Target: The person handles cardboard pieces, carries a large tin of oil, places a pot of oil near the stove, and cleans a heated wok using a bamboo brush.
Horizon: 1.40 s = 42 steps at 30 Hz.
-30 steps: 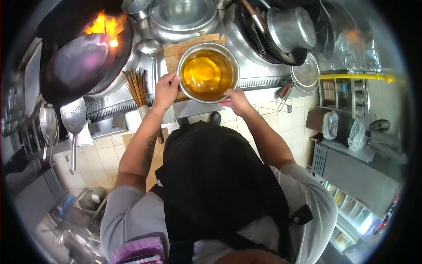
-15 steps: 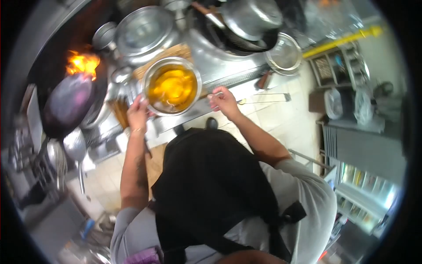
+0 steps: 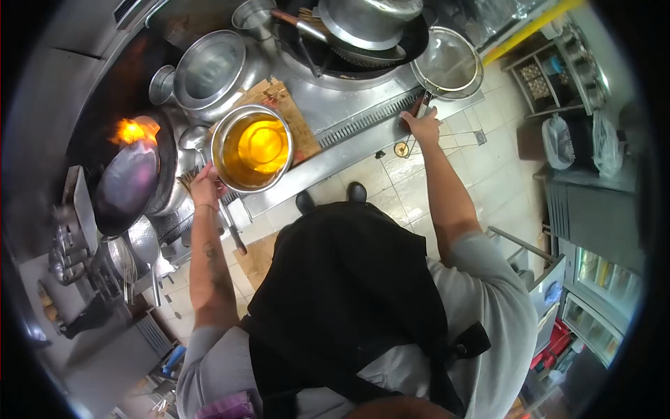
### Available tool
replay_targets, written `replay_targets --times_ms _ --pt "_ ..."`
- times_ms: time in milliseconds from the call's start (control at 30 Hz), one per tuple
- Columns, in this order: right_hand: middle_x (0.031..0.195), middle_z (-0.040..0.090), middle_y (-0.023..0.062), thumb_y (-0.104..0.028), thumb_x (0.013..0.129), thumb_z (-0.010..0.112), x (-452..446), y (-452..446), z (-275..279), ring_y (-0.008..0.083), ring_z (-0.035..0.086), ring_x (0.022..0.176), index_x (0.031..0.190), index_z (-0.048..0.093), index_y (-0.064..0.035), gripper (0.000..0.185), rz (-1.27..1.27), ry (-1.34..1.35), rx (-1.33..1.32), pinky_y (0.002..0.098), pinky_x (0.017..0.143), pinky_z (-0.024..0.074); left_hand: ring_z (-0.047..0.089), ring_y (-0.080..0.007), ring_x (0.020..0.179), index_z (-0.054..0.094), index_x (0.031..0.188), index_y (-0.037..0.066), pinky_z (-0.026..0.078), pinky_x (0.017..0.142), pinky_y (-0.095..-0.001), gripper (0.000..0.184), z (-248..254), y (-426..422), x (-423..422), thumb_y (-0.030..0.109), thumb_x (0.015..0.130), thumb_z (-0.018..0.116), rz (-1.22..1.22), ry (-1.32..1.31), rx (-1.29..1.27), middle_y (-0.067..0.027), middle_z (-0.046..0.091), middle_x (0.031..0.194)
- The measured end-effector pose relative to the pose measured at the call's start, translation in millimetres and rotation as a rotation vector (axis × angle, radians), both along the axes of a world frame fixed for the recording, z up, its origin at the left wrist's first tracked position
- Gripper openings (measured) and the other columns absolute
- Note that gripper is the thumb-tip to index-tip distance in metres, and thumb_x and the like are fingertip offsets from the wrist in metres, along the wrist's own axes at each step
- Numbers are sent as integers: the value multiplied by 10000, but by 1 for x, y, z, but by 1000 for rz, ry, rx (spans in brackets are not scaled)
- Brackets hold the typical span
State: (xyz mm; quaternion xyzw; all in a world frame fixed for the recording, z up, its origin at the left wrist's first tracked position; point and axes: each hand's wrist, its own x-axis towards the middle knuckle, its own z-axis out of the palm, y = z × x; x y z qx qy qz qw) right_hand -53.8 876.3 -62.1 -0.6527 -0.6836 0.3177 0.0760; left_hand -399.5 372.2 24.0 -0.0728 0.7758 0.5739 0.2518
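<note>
My left hand [image 3: 207, 187] is closed on the rim side of a round metal pot [image 3: 218, 150]. Yellow liquid [image 3: 264, 145], looking like oil, fills part of the pot. A wooden board [image 3: 301, 129] lies under or just behind it. Over to the right, my right hand [image 3: 423, 128] is at the dark handle [image 3: 421, 105] of a round mesh strainer [image 3: 448, 63]. Its thumb and fingers are apart, on either side of the handle's end; whether they touch it is hard to make out.
At the left, a wok [image 3: 129, 185] is tilted beside an open flame [image 3: 135, 130]. A lidded metal pot [image 3: 209, 66] stands behind the board. A large pot [image 3: 370, 24] sits in a dark wok [image 3: 412, 52] at the back. Ladles [image 3: 144, 241] hang at the left front.
My right hand has moved from near the pot of yellow liquid rightward to the strainer's handle. My left hand stays on the pot. The camera view has shifted slightly.
</note>
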Motion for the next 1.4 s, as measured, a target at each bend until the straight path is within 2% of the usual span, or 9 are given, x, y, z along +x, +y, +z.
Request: replay_targets --times_ms 167,233,267,367,500,667,900,1133,1400 --pt "1382 599 364 -400 773 880 -8 15 -14 471 632 1294 1483 378 60 984 -16 0 -69 503 1110 513 557 -85 616 615 1503 76 552 530 -267 480 -4 -7 -5 210 1048 692 30 -81 -6 11 687 908" --pt "1216 698 303 -322 769 871 -10 28 -31 412 746 1057 1367 441 97 847 -102 116 -83 494 964 598 558 -89 618 634 1486 90 552 531 -267 459 -5 -3 -6 209 1047 699 41 -52 -31 13 687 910" --pt "793 730 165 -232 768 809 -10 25 -26 268 731 683 923 697 53 343 -217 300 -162 395 580 584 559 -93 621 653 1469 105 552 533 -267 439 -6 -4 -3 208 1046 706 47 -34 -56 16 687 912" --pt "591 594 42 -118 815 737 14 24 -32 142 553 486 659 605 -60 213 -258 712 -296 319 409 337 573 -96 648 672 1454 124 557 549 -270 421 5 0 1 214 1045 714 79 -85 -66 15 699 943" --pt "660 572 17 -97 855 737 53 -24 -22 132 508 481 903 611 -50 143 -222 838 -298 310 440 371 588 -105 673 671 1458 135 577 576 -289 424 10 -1 8 213 1044 713 109 -89 -22 -1 714 971" --pt "802 564 18 13 898 723 103 -130 -12 97 509 575 1138 511 -99 339 -230 907 -158 269 466 373 659 -142 716 661 1470 135 612 603 -328 440 -1 -7 12 255 1048 692 74 -56 92 -29 724 969" --pt "842 579 6 25 941 698 72 -303 86 83 525 611 1320 491 -66 441 72 820 63 249 491 416 660 -143 671 571 1536 39 599 605 -326 532 4 -69 27 175 1033 681 -276 145 155 -63 682 897" --pt "845 611 11 -59 841 749 -3 -426 154 108 563 633 1299 590 -27 485 252 731 -340 287 521 439 628 -75 745 643 1464 34 570 689 -268 451 33 -241 45 148 1033 712 -732 205 238 -11 665 899" --pt "808 621 35 -115 832 785 -48 -450 126 129 576 645 1169 645 -42 372 444 531 -430 297 544 452 651 -90 801 657 1459 56 593 691 -261 435 68 -384 23 157 1038 693 -615 115 161 -19 702 982"
